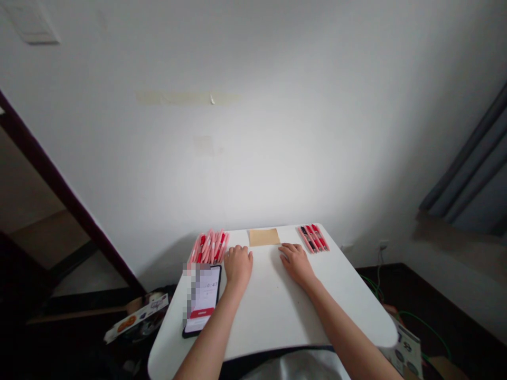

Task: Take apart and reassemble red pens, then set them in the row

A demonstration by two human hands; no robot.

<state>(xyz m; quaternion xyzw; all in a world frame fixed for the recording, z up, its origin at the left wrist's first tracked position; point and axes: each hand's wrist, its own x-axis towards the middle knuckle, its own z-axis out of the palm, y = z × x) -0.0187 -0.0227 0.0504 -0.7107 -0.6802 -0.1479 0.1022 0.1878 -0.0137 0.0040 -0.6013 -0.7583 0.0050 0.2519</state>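
My left hand [238,265] rests palm down on the white table [277,311], its fingers stretched forward and nothing in it. Just left of it lies a pile of pink and red pens [208,247], some with white parts. My right hand [296,261] also lies palm down, fingers spread and holding nothing. Beyond its right side, a neat row of pens [313,238], red with one dark, sits at the table's far right corner. Between the two hands, near the far edge, is a flat tan piece of paper or card [264,237].
A phone [204,303] with a lit screen lies by my left forearm. The table's far edge stands near a white wall [269,158]. Boxes and clutter [137,319] are on the floor at left; a box [407,348] and green cable [425,327] are at right.
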